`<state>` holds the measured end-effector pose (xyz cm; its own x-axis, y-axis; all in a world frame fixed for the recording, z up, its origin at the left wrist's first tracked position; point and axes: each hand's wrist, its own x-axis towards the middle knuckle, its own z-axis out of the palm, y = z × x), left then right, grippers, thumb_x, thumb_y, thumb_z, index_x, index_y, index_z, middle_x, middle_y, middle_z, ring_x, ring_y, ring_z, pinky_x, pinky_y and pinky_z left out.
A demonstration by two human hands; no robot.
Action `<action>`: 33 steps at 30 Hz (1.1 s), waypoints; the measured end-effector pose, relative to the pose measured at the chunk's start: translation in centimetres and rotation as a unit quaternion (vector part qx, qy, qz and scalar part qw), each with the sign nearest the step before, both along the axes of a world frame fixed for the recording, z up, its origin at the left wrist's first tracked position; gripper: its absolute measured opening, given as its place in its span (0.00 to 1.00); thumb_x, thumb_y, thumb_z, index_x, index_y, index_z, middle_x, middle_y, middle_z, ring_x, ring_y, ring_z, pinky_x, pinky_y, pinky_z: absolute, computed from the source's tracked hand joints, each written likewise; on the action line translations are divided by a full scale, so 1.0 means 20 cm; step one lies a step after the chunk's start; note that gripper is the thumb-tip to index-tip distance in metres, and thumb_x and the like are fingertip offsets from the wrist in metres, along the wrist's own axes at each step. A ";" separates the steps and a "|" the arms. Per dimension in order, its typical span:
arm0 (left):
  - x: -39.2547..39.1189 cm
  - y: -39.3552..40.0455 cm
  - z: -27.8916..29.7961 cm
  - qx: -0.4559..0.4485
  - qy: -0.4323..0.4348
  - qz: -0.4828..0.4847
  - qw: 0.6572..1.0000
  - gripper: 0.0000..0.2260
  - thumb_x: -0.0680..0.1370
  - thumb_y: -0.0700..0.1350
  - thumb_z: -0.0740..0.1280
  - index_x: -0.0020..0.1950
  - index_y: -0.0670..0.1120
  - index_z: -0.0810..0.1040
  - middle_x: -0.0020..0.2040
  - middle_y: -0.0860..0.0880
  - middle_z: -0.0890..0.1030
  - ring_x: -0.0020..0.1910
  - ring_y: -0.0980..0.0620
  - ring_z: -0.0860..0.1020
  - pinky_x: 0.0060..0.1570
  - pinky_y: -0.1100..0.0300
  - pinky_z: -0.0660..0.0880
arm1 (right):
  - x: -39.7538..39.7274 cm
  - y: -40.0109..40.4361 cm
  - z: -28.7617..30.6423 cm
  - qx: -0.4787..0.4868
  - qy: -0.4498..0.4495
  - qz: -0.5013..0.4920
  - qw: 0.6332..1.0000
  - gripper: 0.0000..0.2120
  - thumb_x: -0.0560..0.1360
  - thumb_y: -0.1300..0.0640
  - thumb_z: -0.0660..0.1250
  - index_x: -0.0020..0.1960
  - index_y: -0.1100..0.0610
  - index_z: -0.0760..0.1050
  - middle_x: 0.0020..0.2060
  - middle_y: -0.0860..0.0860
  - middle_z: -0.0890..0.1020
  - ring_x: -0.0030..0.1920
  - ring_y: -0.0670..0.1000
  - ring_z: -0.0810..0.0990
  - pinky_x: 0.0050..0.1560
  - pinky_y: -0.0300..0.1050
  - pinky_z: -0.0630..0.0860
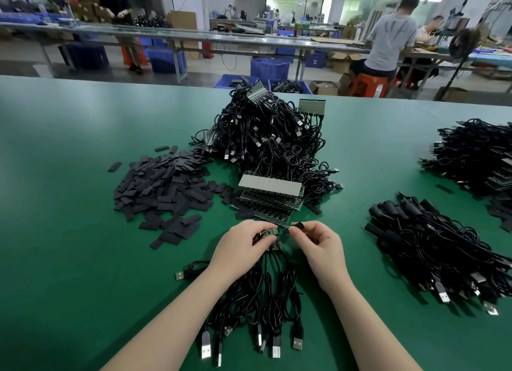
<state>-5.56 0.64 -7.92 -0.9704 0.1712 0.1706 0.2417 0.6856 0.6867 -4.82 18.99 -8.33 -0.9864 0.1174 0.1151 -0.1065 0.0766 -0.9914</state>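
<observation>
1. Sleeve [297, 226], a short black tube, is pinched in the right hand's [318, 243] fingertips, just right of the small circuit board [268, 233] gripped by the left hand [243, 241].
2. Board's long axis appears to run left-right, free end toward the sleeve, nearly touching.
3. Both hover above the green table [69, 232]; loose sleeves [163, 182] lie left, a cable heap [266, 138] behind.
</observation>
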 end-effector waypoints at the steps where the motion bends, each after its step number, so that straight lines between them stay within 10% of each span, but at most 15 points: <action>1: 0.00 0.00 0.00 -0.010 0.005 -0.001 1.000 0.13 0.79 0.56 0.64 0.63 0.60 0.77 0.57 0.60 0.78 0.54 0.59 0.76 0.52 0.60 0.74 | 0.00 0.00 0.00 0.000 0.001 0.003 1.000 0.07 0.73 0.58 0.75 0.38 0.48 0.82 0.35 0.48 0.85 0.36 0.43 0.81 0.38 0.35 0.76; 33: 0.02 -0.01 -0.01 0.102 -0.005 0.006 0.995 0.11 0.76 0.55 0.68 0.58 0.63 0.79 0.51 0.65 0.82 0.51 0.67 0.78 0.53 0.57 0.78 | -0.03 -0.05 0.02 -0.004 0.000 0.062 0.998 0.07 0.75 0.59 0.73 0.42 0.48 0.82 0.37 0.50 0.86 0.36 0.43 0.81 0.39 0.34 0.76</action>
<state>-5.19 0.41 -8.14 -0.9739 0.1230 0.1909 0.2271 0.5345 0.8141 -5.46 18.07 -7.95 -0.9934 -0.0045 0.1150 -0.1151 0.0544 -0.9919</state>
